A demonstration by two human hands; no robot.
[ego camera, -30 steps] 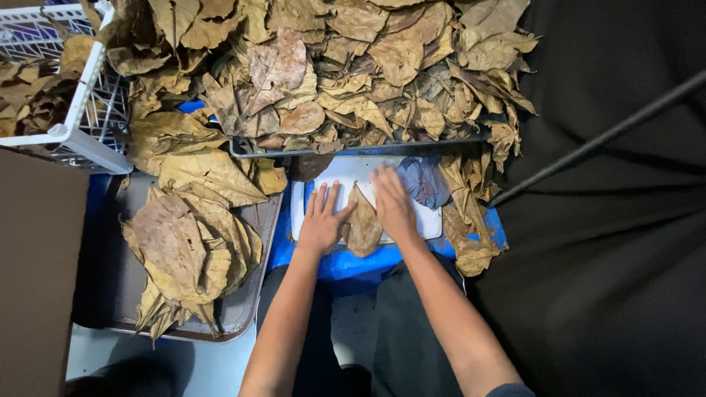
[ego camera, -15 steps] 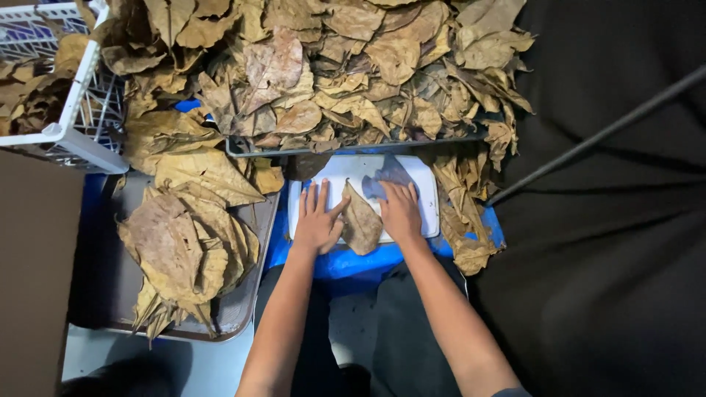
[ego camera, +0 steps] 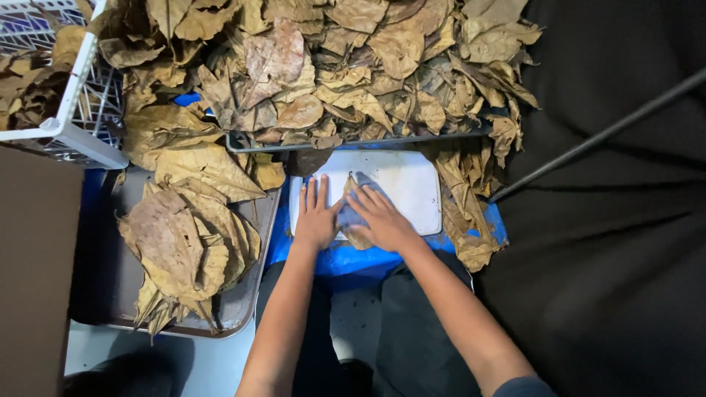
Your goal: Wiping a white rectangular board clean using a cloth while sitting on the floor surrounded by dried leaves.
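Both hands lay on the white board (ego camera: pixel 401 187). Your left hand (ego camera: pixel 316 217) pressed flat, fingers spread, beside the dry leaf (ego camera: pixel 358 237). Your right hand (ego camera: pixel 382 220) gripped a grey cloth (ego camera: pixel 351 215) over it.

Right hand (ego camera: pixel 381 219) w/ bluish cloth (ego camera: pixel 356 209) slid down-left across leaf (ego camera: pixel 351 213), both hands now closer together

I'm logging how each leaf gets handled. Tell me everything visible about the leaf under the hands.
The leaf is dry, brown and crinkled, lying flat and lengthwise on the white board. The left hand presses flat beside its left edge; the right hand holds a bluish cloth on it, covering its middle. Only its tip and lower end show.
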